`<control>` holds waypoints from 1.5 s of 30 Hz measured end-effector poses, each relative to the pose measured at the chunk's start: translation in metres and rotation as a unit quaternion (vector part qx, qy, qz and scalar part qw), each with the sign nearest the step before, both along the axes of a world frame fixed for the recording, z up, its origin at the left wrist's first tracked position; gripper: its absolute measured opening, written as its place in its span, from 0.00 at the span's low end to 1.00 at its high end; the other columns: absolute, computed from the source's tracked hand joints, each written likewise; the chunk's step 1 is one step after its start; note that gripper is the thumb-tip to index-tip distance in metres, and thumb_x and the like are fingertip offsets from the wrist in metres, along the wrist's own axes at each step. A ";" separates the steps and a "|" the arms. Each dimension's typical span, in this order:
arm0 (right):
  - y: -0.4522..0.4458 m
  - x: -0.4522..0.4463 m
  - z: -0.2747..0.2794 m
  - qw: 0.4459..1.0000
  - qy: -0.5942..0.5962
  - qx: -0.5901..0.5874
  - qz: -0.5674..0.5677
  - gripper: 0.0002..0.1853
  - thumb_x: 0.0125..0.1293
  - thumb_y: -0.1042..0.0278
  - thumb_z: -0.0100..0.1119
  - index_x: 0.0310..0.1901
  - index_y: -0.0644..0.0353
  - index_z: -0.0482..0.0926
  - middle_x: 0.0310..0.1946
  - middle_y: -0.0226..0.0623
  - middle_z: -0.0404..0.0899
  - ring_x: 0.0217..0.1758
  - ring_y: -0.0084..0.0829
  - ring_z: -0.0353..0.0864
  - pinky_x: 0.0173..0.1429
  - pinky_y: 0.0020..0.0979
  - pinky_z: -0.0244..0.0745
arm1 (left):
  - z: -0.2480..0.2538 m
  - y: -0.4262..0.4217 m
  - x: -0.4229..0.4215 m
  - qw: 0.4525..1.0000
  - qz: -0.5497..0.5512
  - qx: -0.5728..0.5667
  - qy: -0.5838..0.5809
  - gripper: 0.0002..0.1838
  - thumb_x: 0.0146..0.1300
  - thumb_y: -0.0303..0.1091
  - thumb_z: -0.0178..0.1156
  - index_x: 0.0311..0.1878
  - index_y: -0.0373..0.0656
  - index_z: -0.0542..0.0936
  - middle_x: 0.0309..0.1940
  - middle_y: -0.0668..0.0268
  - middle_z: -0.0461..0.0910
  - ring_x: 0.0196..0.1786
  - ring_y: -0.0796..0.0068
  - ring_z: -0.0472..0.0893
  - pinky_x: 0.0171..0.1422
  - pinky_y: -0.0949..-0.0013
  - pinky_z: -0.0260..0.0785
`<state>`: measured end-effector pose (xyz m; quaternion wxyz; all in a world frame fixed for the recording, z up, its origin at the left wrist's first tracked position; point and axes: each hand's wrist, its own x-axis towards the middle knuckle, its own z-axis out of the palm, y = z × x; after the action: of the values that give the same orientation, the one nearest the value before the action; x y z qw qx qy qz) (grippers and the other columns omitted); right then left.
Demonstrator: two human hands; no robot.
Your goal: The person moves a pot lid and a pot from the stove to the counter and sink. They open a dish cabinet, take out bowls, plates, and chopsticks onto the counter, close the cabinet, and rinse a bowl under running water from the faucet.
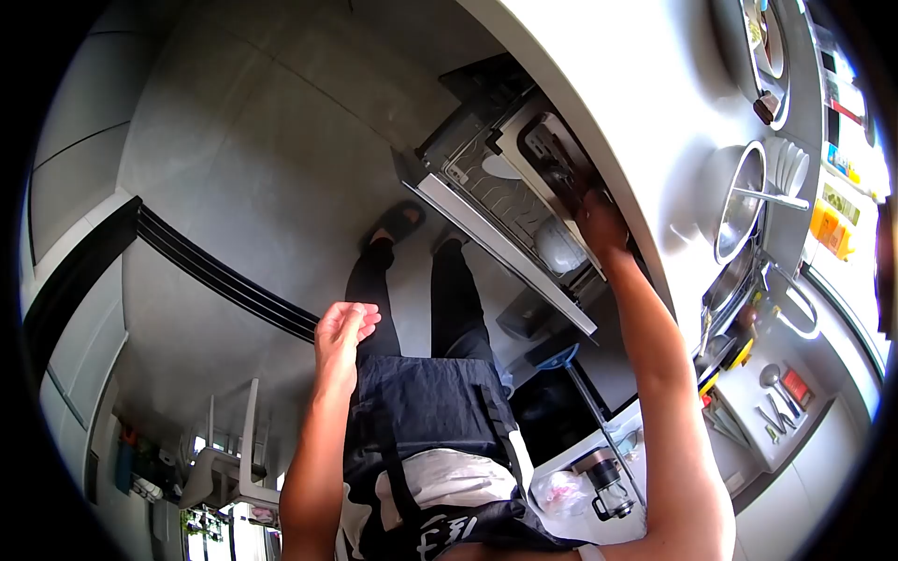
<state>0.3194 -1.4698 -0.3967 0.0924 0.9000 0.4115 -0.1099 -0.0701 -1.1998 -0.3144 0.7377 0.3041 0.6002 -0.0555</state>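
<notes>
My left hand (348,327) hovers over the floor in front of my legs, its fingers loosely bent and nothing visible in it. Under the counter edge, my right hand (601,222) reaches into the shadowed upper part of a pulled-out dishwasher; its fingers are too dark to make out. Beside it lies a light-rimmed tray-like piece (531,145) with dark items in it. Below, a wire dish rack (505,198) holds a clear bowl (559,245) and a white dish (501,166). The dishwasher door (505,252) is down.
On the white counter (645,84) stands a metal bowl (741,201) with a utensil across it, near stacked white dishes (788,166). A sink tap (800,313) and spoons (774,379) are at the right. A chair (234,463) stands lower left. I wear a dark apron (426,397).
</notes>
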 end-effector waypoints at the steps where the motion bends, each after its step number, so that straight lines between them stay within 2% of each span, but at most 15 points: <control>1: 0.003 -0.002 0.003 0.999 0.020 -0.019 -0.028 0.08 0.60 0.65 0.57 0.35 0.59 0.75 0.29 0.50 0.81 0.34 0.53 0.81 0.40 0.51 0.75 | 0.001 -0.001 -0.001 1.000 0.001 -0.001 0.001 0.09 0.71 0.38 0.55 0.43 0.41 0.76 0.43 0.61 0.82 0.46 0.73 0.82 0.52 0.70 0.72; 6: -0.002 -0.005 0.003 0.997 0.034 -0.040 -0.055 0.07 0.54 0.67 0.60 0.34 0.56 0.75 0.30 0.45 0.78 0.36 0.49 0.80 0.41 0.47 0.74 | -0.008 -0.010 -0.006 1.000 0.010 -0.014 0.001 0.09 0.71 0.38 0.55 0.42 0.41 0.76 0.42 0.61 0.82 0.45 0.73 0.81 0.52 0.70 0.72; 7: 0.018 -0.013 0.023 0.991 0.076 -0.042 -0.106 0.06 0.54 0.69 0.56 0.32 0.60 0.79 0.34 0.51 0.80 0.40 0.53 0.81 0.45 0.50 0.76 | -0.009 -0.011 -0.002 1.000 0.011 -0.013 -0.004 0.09 0.71 0.38 0.55 0.42 0.41 0.76 0.42 0.61 0.82 0.45 0.73 0.81 0.52 0.70 0.72; 9: 0.006 -0.014 0.015 0.985 0.096 -0.054 -0.135 0.09 0.55 0.67 0.56 0.38 0.56 0.78 0.35 0.49 0.81 0.41 0.52 0.81 0.45 0.51 0.76 | -0.004 -0.015 0.002 1.000 0.004 -0.018 -0.002 0.09 0.71 0.38 0.55 0.42 0.41 0.76 0.42 0.62 0.82 0.45 0.73 0.81 0.52 0.70 0.72; 12: -0.002 -0.020 0.007 0.984 0.075 -0.013 -0.160 0.08 0.57 0.64 0.60 0.39 0.51 0.77 0.35 0.44 0.82 0.39 0.48 0.82 0.44 0.47 0.77 | -0.002 -0.019 0.013 1.000 -0.002 -0.017 -0.002 0.09 0.71 0.38 0.55 0.42 0.42 0.76 0.41 0.62 0.82 0.45 0.73 0.81 0.51 0.69 0.73; 13: 0.004 -0.022 0.011 0.981 0.066 -0.036 -0.181 0.09 0.58 0.64 0.59 0.42 0.48 0.78 0.38 0.44 0.83 0.41 0.49 0.83 0.46 0.46 0.78 | -0.003 -0.022 0.018 1.000 -0.002 -0.018 0.000 0.09 0.72 0.37 0.55 0.42 0.42 0.76 0.41 0.62 0.82 0.44 0.73 0.82 0.51 0.70 0.73; 17: -0.002 -0.025 0.004 0.987 0.053 0.049 -0.143 0.13 0.59 0.66 0.58 0.46 0.49 0.80 0.41 0.45 0.83 0.44 0.48 0.82 0.49 0.46 0.77 | -0.008 -0.049 0.066 0.996 -0.043 -0.004 -0.072 0.07 0.72 0.35 0.55 0.45 0.43 0.76 0.42 0.62 0.82 0.45 0.73 0.82 0.50 0.70 0.73; 19: -0.002 -0.028 0.010 0.986 0.075 0.066 -0.135 0.14 0.57 0.65 0.59 0.46 0.52 0.80 0.41 0.45 0.83 0.46 0.47 0.81 0.51 0.45 0.77 | -0.003 -0.066 0.096 0.991 -0.071 -0.033 -0.107 0.10 0.71 0.32 0.54 0.52 0.41 0.74 0.46 0.60 0.81 0.46 0.72 0.82 0.51 0.69 0.74; 24: -0.007 -0.030 0.018 0.975 0.072 0.056 -0.203 0.14 0.58 0.63 0.58 0.46 0.53 0.80 0.40 0.46 0.82 0.43 0.49 0.82 0.49 0.46 0.77 | -0.007 -0.120 0.133 0.985 -0.107 -0.065 -0.120 0.26 0.69 0.33 0.57 0.68 0.40 0.64 0.62 0.55 0.72 0.54 0.69 0.79 0.53 0.67 0.74; 28: -0.012 -0.034 0.035 0.966 0.083 0.066 -0.235 0.14 0.60 0.63 0.57 0.47 0.54 0.78 0.40 0.49 0.82 0.44 0.52 0.81 0.47 0.49 0.77 | -0.005 -0.133 0.149 0.978 -0.126 -0.114 -0.121 0.17 0.70 0.34 0.55 0.58 0.41 0.67 0.54 0.62 0.76 0.54 0.70 0.77 0.55 0.66 0.72; 30: -0.029 -0.038 0.032 0.965 0.073 0.104 -0.228 0.14 0.62 0.64 0.55 0.48 0.56 0.76 0.40 0.53 0.80 0.43 0.54 0.80 0.48 0.51 0.76 | -0.008 -0.134 0.151 0.977 -0.137 -0.117 -0.114 0.17 0.70 0.34 0.55 0.59 0.42 0.67 0.54 0.62 0.76 0.54 0.69 0.77 0.56 0.65 0.71; 34: -0.052 -0.048 0.037 0.958 0.075 0.144 -0.237 0.11 0.65 0.68 0.53 0.47 0.59 0.77 0.42 0.52 0.80 0.44 0.53 0.79 0.48 0.48 0.75 | 0.002 -0.128 0.160 0.977 -0.132 -0.124 -0.115 0.16 0.71 0.34 0.54 0.58 0.42 0.68 0.54 0.62 0.76 0.54 0.69 0.77 0.57 0.65 0.70; 37: -0.060 -0.056 0.041 0.933 0.100 0.230 -0.258 0.09 0.65 0.71 0.53 0.45 0.59 0.78 0.42 0.52 0.79 0.44 0.52 0.79 0.47 0.45 0.75 | -0.003 -0.129 0.162 0.975 -0.146 -0.128 -0.110 0.16 0.71 0.35 0.54 0.58 0.43 0.68 0.54 0.61 0.75 0.55 0.68 0.77 0.59 0.65 0.70; 41: -0.057 -0.065 0.051 0.919 0.103 0.242 -0.293 0.07 0.64 0.73 0.54 0.43 0.60 0.78 0.35 0.51 0.79 0.40 0.52 0.80 0.43 0.44 0.75 | -0.005 -0.131 0.167 0.978 -0.153 -0.108 -0.096 0.17 0.71 0.38 0.55 0.57 0.40 0.69 0.53 0.59 0.75 0.55 0.67 0.78 0.58 0.64 0.72; 45: -0.036 -0.079 0.080 0.909 0.138 0.265 -0.289 0.06 0.65 0.73 0.54 0.41 0.61 0.77 0.28 0.49 0.78 0.33 0.51 0.80 0.38 0.43 0.75 | -0.013 -0.131 0.172 0.989 -0.106 -0.092 -0.043 0.20 0.71 0.42 0.55 0.54 0.33 0.69 0.48 0.55 0.78 0.49 0.64 0.82 0.51 0.65 0.76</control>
<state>0.2404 -1.5060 -0.3166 -0.2435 0.9468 0.1557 -0.1418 0.1015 -1.3305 -0.3277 0.7775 0.2989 0.5247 -0.1757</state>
